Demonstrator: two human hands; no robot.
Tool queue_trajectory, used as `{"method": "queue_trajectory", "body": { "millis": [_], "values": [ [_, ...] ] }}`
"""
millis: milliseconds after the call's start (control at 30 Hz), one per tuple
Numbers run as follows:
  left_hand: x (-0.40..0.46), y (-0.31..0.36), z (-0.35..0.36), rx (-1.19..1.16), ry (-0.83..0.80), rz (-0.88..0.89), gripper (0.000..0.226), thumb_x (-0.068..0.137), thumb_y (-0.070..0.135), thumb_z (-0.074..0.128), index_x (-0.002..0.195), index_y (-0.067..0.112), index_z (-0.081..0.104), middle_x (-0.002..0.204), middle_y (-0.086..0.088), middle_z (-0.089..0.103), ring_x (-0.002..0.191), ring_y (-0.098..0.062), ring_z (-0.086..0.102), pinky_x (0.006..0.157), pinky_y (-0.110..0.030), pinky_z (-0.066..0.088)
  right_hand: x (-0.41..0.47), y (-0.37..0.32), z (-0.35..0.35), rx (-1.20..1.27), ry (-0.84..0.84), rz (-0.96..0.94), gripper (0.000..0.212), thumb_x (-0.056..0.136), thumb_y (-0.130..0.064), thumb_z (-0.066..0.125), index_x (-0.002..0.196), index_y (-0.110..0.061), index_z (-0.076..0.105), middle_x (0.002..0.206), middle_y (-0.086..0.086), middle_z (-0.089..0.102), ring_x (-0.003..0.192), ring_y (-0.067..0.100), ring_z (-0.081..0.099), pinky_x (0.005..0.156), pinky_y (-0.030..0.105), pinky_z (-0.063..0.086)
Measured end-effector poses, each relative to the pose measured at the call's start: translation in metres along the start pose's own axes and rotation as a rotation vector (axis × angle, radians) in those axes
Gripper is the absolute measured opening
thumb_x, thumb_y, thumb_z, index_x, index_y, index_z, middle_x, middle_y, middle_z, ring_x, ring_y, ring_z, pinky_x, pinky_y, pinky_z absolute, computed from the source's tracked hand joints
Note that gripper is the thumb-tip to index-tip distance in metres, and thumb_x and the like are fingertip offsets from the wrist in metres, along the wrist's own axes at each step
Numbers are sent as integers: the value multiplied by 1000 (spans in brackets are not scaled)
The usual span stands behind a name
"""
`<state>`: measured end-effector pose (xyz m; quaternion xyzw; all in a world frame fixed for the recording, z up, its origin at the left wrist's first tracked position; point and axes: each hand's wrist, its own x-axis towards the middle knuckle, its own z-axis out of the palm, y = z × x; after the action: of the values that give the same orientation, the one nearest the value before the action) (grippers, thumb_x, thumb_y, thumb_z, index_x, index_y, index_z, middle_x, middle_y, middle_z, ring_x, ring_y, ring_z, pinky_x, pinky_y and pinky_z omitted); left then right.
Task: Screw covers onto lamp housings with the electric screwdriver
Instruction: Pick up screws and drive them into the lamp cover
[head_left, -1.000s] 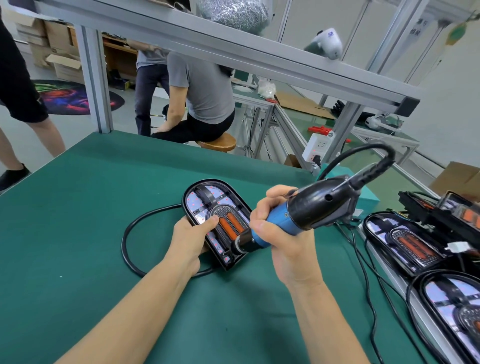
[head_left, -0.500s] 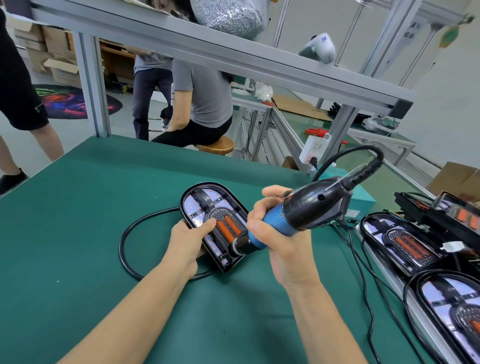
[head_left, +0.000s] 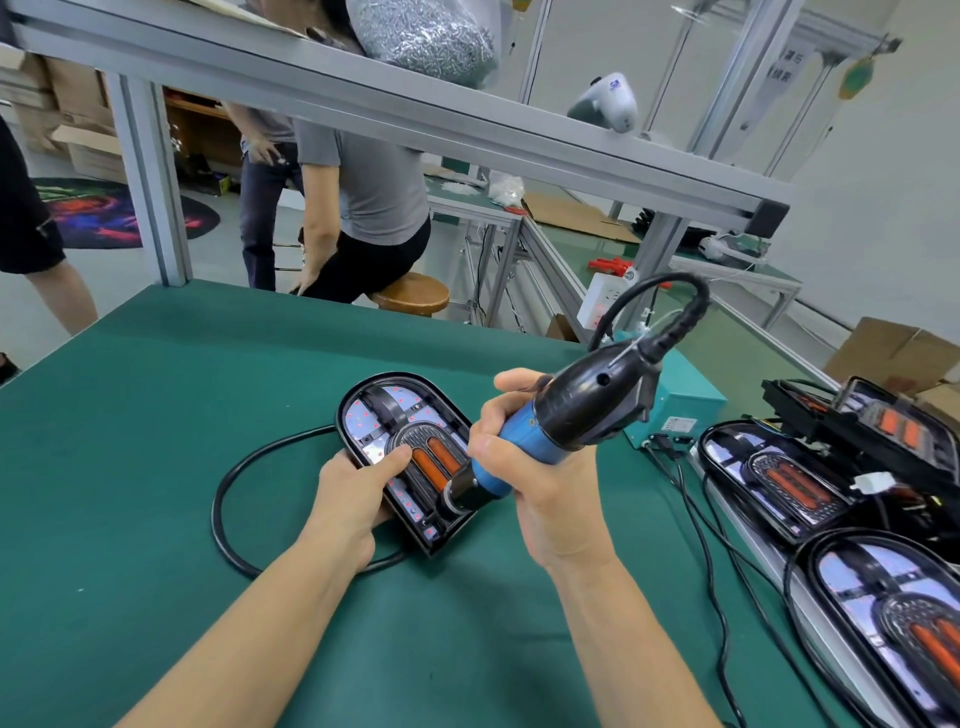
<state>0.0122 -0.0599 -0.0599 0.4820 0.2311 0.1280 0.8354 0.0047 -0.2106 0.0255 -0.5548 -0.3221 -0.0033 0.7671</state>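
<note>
A black arch-shaped lamp housing (head_left: 387, 415) with a silver inside and two orange bars lies on the green table (head_left: 156, 441), its black cable (head_left: 228, 499) looping to the left. My left hand (head_left: 356, 488) grips the housing's left edge, thumb laid over its face. My right hand (head_left: 530, 483) is wrapped round the blue and black electric screwdriver (head_left: 561, 421). The tool slants down to the left with its nose on the near right part of the housing. The bit itself is hidden.
Several more lamp housings (head_left: 779, 478) and tangled cables lie along the right edge. A teal power box (head_left: 680, 410) stands behind the screwdriver. An aluminium frame (head_left: 415, 114) crosses overhead, carrying a bag of screws (head_left: 431, 36). People stand and sit beyond the table.
Hands, screwdriver and housing keep the same pose on the table. The view has shifted slightly, and the seated person behind has leaned over.
</note>
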Motion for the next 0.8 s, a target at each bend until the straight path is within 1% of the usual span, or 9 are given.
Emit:
{"method": "queue_trajectory", "body": {
  "millis": [100,200,267,367,467,533,633,733,800],
  "values": [
    [1,-1,0,-1,3,0,12,86,4,66,93,13,64,76,0,74,66,-15,70,62,-32,54,1,1,0,-9,25,-2,32,66,-9,69,88,-32,65,69,-4,58,65,18,52,66,25,49],
    [3,-2,0,6,4,-5,12,85,5,67,95,12,65,80,-3,75,71,-18,70,67,-34,55,2,2,-2,-70,39,-26,22,66,-10,68,76,-29,63,70,-2,56,68,23,49,67,33,47],
    [3,-2,0,10,0,-6,13,85,6,68,96,12,65,82,-3,75,74,-19,70,70,-35,55,2,2,-2,-83,36,-37,22,66,-9,68,74,-29,63,71,-4,57,68,22,50,67,32,47],
    [5,-1,0,13,-4,-4,14,85,6,68,96,13,65,80,-1,75,75,-19,71,72,-37,56,2,2,-2,-86,9,-52,25,67,-8,68,78,-31,64,71,-6,58,65,18,51,65,28,48],
    [5,-2,-1,14,-2,-10,13,85,6,68,96,13,65,81,-2,75,76,-20,70,75,-39,56,1,4,0,-33,24,-21,40,68,0,69,88,-34,64,69,-6,59,63,13,53,64,23,49],
    [3,-4,-2,7,2,-15,12,86,6,67,94,13,65,82,-3,75,72,-18,71,66,-34,56,-3,3,0,-17,94,-17,44,70,6,67,91,-32,65,69,-4,59,64,12,55,66,23,49],
    [2,-4,-2,-6,-15,-26,11,86,5,65,95,13,65,80,-1,75,66,-14,71,52,-27,55,-3,-11,-9,0,264,-47,38,70,1,71,92,-30,66,71,2,57,67,19,54,70,30,48],
    [3,0,-2,11,-19,-31,13,86,6,66,98,13,65,85,-2,75,73,-16,70,61,-30,54,5,-31,-33,-6,378,-62,34,76,-8,72,103,-22,57,70,-2,59,60,16,56,64,29,50],
    [4,0,-6,12,-12,-39,14,86,6,66,99,12,65,87,-2,74,77,-17,70,66,-32,54,7,-39,-52,-33,459,-37,35,78,-16,77,103,-18,53,74,-2,59,55,14,56,58,27,50]
  ]
}}
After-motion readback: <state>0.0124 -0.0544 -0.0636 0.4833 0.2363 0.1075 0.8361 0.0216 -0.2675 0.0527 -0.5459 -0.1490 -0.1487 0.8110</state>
